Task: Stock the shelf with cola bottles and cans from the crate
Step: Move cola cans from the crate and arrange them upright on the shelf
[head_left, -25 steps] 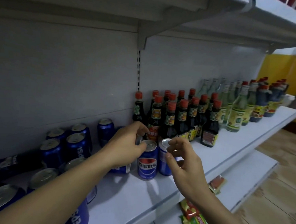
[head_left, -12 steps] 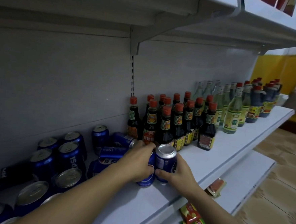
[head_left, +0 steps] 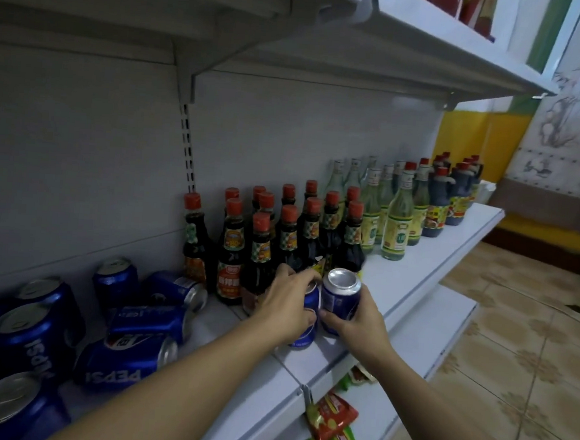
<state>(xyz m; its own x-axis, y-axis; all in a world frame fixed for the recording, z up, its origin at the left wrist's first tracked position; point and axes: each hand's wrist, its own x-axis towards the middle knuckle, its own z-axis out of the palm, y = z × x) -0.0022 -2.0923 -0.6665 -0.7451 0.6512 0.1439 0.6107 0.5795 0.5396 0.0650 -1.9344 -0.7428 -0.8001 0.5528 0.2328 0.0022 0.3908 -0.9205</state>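
Two upright blue cola cans stand side by side on the white shelf (head_left: 412, 273), just in front of the dark sauce bottles. My left hand (head_left: 286, 305) grips the left can (head_left: 309, 319), which it mostly hides. My right hand (head_left: 360, 322) grips the right can (head_left: 339, 299) from its right side; its silver top shows. Further left, several more blue cola cans (head_left: 33, 336) stand on the shelf. Three others (head_left: 127, 363) lie on their sides.
Dark sauce bottles with red caps (head_left: 262, 249) crowd the shelf right behind the two cans. Pale green bottles (head_left: 396, 224) and dark jugs (head_left: 437, 206) follow to the right. Snack packets (head_left: 331, 418) lie on the lower shelf. Another shelf (head_left: 448, 45) hangs overhead. Tiled floor (head_left: 520, 339) is at right.
A second ago my hands hovered over the two cans; now each one grips a can. The cans have shifted right, closer to the sauce bottles.
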